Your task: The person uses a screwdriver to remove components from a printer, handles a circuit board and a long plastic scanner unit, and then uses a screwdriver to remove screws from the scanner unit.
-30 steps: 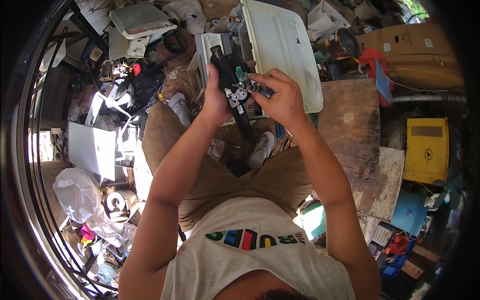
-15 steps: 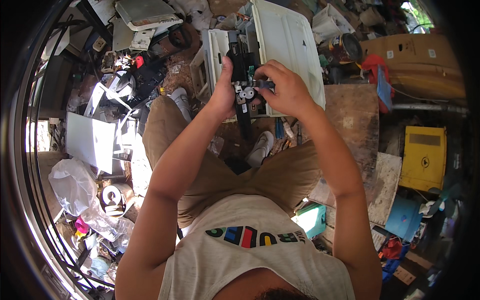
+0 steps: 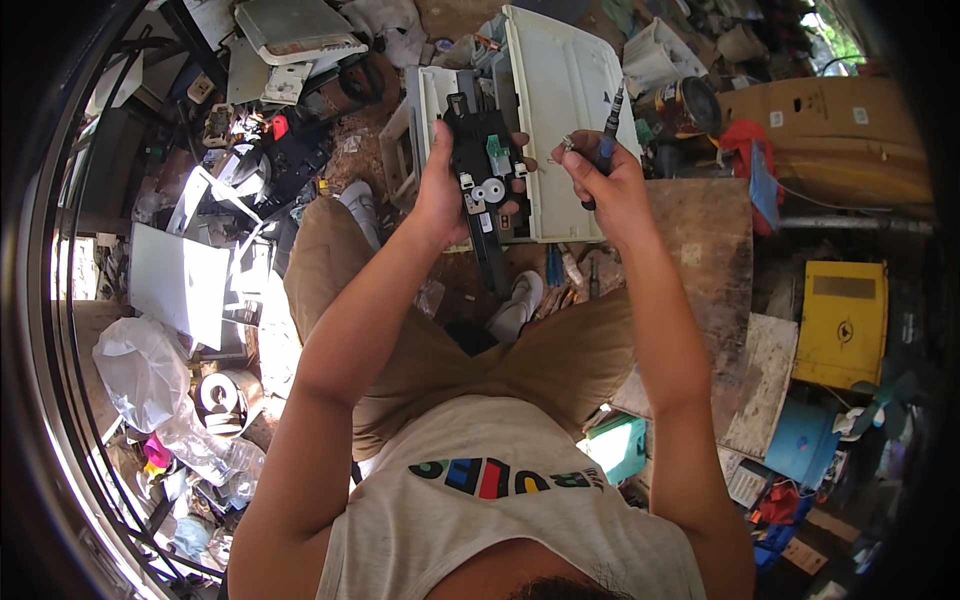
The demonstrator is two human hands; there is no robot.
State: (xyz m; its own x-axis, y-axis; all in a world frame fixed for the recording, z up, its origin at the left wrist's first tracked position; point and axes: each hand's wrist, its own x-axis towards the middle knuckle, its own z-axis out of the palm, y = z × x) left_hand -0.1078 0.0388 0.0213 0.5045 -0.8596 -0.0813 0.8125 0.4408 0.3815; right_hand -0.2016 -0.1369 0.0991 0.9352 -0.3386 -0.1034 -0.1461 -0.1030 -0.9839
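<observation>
My left hand [image 3: 440, 200] grips a long black plastic mechanism [image 3: 470, 145] from its left side, with fingertips showing at its right edge. On its upper face are a small green circuit board [image 3: 498, 155] and pale round gears [image 3: 490, 190]. To the right, apart from the mechanism, my right hand [image 3: 618, 190] is closed round a screwdriver [image 3: 606, 150] with a dark blue handle, its shaft pointing away from me. Between that hand's thumb and forefinger is a small metallic piece [image 3: 567, 142] whose kind I cannot make out.
Beneath the mechanism stands a pale plastic casing [image 3: 570, 90]. Several tools lie on the ground near my shoe [image 3: 519, 303]. A wooden board [image 3: 705, 260], a yellow case [image 3: 845, 320] and a cardboard box [image 3: 810, 110] are at right. Scrap and a clear plastic bag [image 3: 145, 370] lie at left.
My right hand has moved right, off the mechanism, with the screwdriver and a small metallic piece. The mechanism has turned in my left hand, showing more of the green board.
</observation>
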